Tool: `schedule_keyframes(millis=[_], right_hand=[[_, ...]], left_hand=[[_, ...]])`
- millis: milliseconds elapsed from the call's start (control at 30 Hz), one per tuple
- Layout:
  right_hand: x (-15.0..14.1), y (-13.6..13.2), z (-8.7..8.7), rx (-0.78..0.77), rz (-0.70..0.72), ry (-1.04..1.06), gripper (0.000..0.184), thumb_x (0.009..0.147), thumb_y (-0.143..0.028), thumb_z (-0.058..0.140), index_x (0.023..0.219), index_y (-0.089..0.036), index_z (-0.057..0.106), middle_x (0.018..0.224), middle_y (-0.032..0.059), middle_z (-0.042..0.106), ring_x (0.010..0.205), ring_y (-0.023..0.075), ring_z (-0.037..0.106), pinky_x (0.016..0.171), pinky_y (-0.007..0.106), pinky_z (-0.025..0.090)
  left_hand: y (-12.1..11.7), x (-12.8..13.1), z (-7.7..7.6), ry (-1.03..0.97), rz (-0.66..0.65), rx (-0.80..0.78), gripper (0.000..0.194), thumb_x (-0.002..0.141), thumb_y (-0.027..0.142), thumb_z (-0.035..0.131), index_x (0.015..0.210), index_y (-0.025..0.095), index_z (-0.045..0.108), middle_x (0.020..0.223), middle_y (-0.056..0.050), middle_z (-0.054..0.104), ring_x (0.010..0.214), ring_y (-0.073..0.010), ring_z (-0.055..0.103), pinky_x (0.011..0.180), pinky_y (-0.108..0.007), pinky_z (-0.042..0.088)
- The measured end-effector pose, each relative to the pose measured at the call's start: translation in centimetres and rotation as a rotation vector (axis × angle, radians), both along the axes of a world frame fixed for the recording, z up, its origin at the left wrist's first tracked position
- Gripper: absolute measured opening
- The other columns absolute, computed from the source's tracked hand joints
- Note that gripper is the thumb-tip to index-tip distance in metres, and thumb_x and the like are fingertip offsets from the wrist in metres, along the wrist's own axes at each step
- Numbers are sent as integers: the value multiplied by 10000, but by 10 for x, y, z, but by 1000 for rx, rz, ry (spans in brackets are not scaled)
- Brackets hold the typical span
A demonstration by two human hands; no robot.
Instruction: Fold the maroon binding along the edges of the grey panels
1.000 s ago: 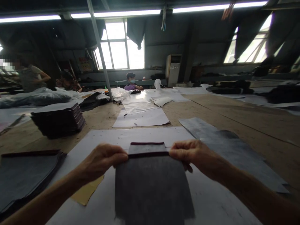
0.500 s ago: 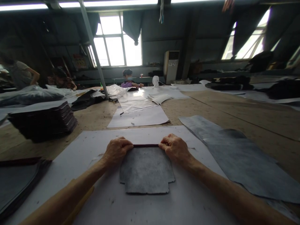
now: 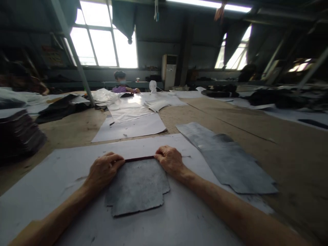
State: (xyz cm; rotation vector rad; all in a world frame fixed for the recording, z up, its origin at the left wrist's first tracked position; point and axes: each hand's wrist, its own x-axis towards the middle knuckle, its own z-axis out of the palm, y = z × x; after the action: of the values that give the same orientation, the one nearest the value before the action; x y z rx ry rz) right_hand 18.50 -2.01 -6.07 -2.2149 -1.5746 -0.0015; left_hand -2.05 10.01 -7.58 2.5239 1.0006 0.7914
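A grey leather-like piece (image 3: 138, 186) with notched lower corners lies on a large white sheet (image 3: 74, 167) in front of me. Along its far edge runs a dark red folded strip (image 3: 139, 158). My left hand (image 3: 105, 167) pinches the left end of that edge between thumb and fingers. At the right end, my right hand (image 3: 169, 160) pinches the same edge. Both hands rest low over the sheet, and the fingers hide the two far corners of the piece.
More grey pieces (image 3: 228, 157) lie overlapped to the right. A tall stack of dark pieces (image 3: 19, 133) stands at the left. Beyond are another white sheet (image 3: 130, 128), a slanted metal pole (image 3: 74, 51), a small white fan (image 3: 153, 86) and a person (image 3: 124, 83) across the table.
My view has turned to the right, so the scene sits further left. Both hands keep their pinch on the grey piece's far edge, which now looks slightly tilted.
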Motion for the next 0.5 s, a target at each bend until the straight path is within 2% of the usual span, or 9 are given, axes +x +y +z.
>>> schedule_keyframes(millis=[67, 100, 167, 200, 267, 333, 400, 500], right_hand=[[-2, -2, -2, 6, -6, -63, 192, 887, -319, 518, 955, -148, 572, 957, 44, 570, 855, 160, 557, 757, 348, 473], [-3, -3, -3, 13, 5, -103, 190, 885, -314, 521, 965, -148, 569, 980, 48, 562, 876, 167, 551, 760, 350, 472], [-6, -4, -5, 26, 73, -189, 165, 881, -281, 524, 972, -151, 566, 1020, 52, 545, 937, 184, 528, 770, 357, 467], [-7, -4, -6, 27, 115, -228, 149, 877, -259, 527, 970, -149, 566, 1020, 49, 542, 955, 190, 519, 774, 361, 464], [-9, -4, -6, 25, 186, -286, 128, 870, -226, 527, 960, -144, 567, 999, 44, 545, 961, 194, 512, 769, 362, 462], [-10, -4, -6, 24, 219, -314, 127, 867, -232, 528, 947, -142, 570, 974, 43, 549, 947, 192, 514, 754, 353, 463], [-9, -6, -5, 25, 226, -322, 134, 864, -254, 535, 922, -140, 574, 956, 42, 554, 933, 188, 518, 737, 340, 467], [3, -19, -1, 43, 198, -320, 147, 861, -264, 542, 931, -138, 572, 994, 46, 552, 952, 189, 516, 752, 342, 467]], left_hand=[[2, -4, -5, -36, 1, 21, 342, 746, 446, 454, 913, 235, 665, 827, -34, 608, 609, -180, 551, 613, -326, 445], [5, -5, -9, -55, 4, 54, 354, 734, 453, 457, 932, 245, 664, 848, -43, 609, 659, -209, 568, 632, -350, 457], [11, -8, -19, -111, -30, 242, 345, 753, 464, 426, 956, 309, 658, 970, -27, 610, 875, -260, 574, 795, -408, 460], [14, -9, -24, -134, -81, 274, 347, 782, 461, 392, 1003, 352, 636, 1051, 0, 598, 956, -261, 559, 858, -422, 446], [18, -9, -35, -75, -216, 255, 350, 825, 459, 355, 1104, 430, 563, 1182, 68, 549, 1086, -245, 513, 957, -420, 411], [19, -8, -43, 68, -316, 170, 362, 837, 468, 370, 1177, 464, 495, 1264, 115, 488, 1172, -230, 460, 1015, -388, 383], [17, -5, -49, 161, -344, 125, 387, 829, 473, 392, 1211, 466, 460, 1302, 134, 445, 1218, -231, 416, 1040, -373, 365], [12, -1, -53, 107, -331, 211, 399, 809, 471, 400, 1201, 459, 476, 1276, 115, 476, 1201, -268, 431, 1030, -444, 357]])
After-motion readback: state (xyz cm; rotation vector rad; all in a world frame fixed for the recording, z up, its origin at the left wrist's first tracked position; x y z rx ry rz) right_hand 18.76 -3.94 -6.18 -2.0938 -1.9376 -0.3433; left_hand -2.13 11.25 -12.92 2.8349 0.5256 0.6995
